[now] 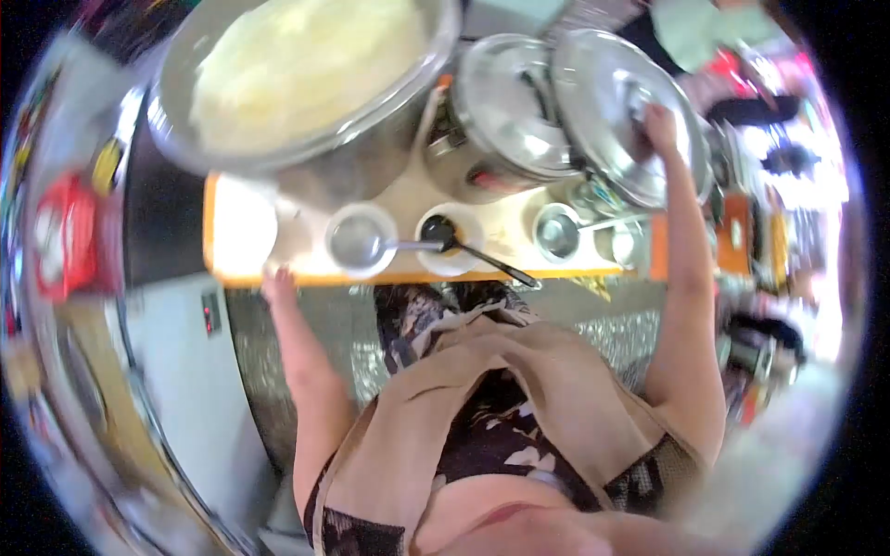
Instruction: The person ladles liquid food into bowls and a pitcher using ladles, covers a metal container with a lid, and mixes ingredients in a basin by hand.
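Observation:
My right hand (660,130) is closed on the knob of a round metal pot lid (598,102), which is tilted at the back right of the table. Beside it, a second metal lid (496,93) covers a pot. My left hand (277,284) is low at the table's front left edge, close to a bright white round thing (243,227); its fingers are blurred. Between my hands stand a white bowl (348,241) with a ladle across it, a white bowl of dark sauce (428,263) with a black-handled spoon, and a small bowl of clear liquid (557,233).
A large metal pot (371,139) heaped with a pale yellowish-white food fills the back left. An orange-edged table (324,280) runs in front of my body. A red container (67,236) stands at far left, above a white cabinet (176,343).

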Action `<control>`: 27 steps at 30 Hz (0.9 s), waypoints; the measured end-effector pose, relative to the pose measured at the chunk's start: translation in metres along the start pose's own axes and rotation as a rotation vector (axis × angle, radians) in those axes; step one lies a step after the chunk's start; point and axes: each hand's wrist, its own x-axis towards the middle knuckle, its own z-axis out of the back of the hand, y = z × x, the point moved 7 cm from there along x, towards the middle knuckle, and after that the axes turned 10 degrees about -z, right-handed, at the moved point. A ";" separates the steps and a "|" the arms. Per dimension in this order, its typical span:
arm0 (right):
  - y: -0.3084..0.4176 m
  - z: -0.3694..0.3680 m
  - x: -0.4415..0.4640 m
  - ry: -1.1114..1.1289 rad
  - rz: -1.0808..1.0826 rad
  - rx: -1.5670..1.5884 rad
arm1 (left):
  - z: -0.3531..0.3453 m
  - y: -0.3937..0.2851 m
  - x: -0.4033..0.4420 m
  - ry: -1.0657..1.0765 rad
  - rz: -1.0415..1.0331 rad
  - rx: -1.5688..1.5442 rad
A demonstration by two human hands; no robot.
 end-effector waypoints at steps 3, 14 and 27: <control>0.022 0.011 -0.033 -0.069 -0.043 0.102 | -0.017 -0.017 0.013 -0.122 0.008 -0.097; 0.037 -0.007 -0.054 0.137 -0.090 0.537 | -0.001 -0.026 0.062 0.020 -0.090 0.019; -0.374 -0.137 -0.171 0.322 -1.012 1.073 | -0.083 0.098 -0.315 0.300 -0.092 0.222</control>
